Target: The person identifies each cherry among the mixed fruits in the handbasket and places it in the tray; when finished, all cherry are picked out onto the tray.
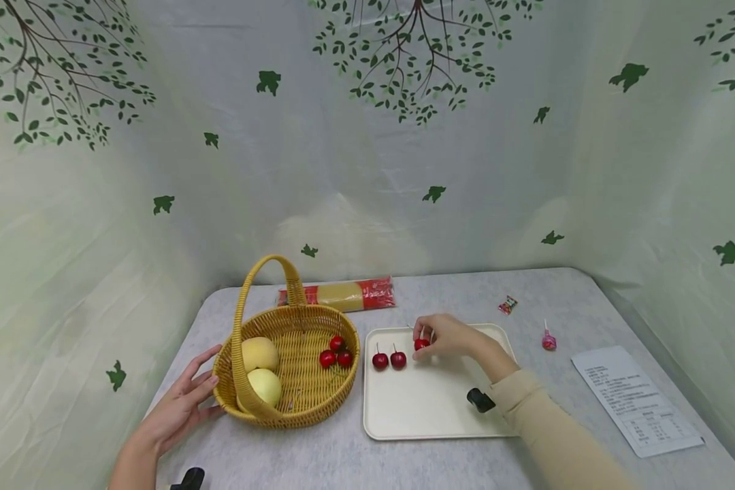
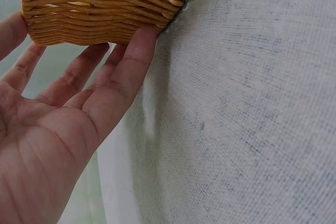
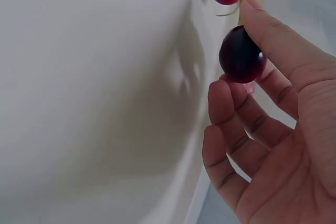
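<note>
I am pinching a dark red cherry [image 3: 241, 55] between the thumb and fingertips of my right hand [image 1: 452, 338], holding it just over the far part of the cream rectangular plastic tray [image 1: 431, 408]. Two more red cherries [image 1: 388, 359] are lying side by side on the tray, just to the left of the one I am gripping. My left hand [image 1: 180, 407] is resting with straight, spread fingers [image 2: 131, 61] against the outer wall of the woven yellow wicker basket [image 1: 294, 401] with its arched handle, holding nothing. The two hands are well apart, the basket and the tray lying between them side by side.

Inside the basket two pale yellow round fruits [image 1: 260, 371] are sitting at the left, and three red cherries [image 1: 336, 354] are clustered at the right.

The pale grey cloth-covered surface [image 1: 318, 459] is also carrying a red-and-yellow packet of noodles [image 1: 343, 295] behind the basket, a small red wrapped sweet [image 1: 508, 304], a pink lollipop [image 1: 548, 339] and a printed white sheet of paper [image 1: 637, 400] at the right. A pale backdrop [image 1: 367, 170] printed with green leaves and branches is hanging around the surface.
</note>
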A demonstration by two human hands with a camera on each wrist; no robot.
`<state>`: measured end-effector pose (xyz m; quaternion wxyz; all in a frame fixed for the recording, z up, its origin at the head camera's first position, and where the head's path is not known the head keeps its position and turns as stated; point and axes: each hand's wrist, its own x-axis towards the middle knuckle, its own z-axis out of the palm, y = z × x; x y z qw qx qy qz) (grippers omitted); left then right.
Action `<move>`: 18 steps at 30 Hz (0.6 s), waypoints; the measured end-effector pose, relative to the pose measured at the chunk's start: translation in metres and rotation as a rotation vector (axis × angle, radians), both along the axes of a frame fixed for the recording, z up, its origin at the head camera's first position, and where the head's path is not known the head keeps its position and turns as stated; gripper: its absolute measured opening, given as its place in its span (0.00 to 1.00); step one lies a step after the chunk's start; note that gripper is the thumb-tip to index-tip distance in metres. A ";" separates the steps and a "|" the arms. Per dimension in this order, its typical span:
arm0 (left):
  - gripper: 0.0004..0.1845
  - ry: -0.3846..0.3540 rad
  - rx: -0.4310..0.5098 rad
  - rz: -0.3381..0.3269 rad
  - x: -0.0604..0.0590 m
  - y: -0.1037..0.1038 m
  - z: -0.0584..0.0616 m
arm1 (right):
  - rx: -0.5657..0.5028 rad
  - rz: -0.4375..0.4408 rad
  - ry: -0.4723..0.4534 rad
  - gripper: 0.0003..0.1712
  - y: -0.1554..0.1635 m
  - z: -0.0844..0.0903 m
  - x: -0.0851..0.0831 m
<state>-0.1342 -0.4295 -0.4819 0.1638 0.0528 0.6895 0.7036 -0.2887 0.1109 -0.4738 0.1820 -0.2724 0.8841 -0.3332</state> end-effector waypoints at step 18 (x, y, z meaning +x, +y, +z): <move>0.33 0.009 0.007 0.000 -0.001 -0.002 -0.002 | 0.060 0.035 0.033 0.18 -0.010 -0.012 0.004</move>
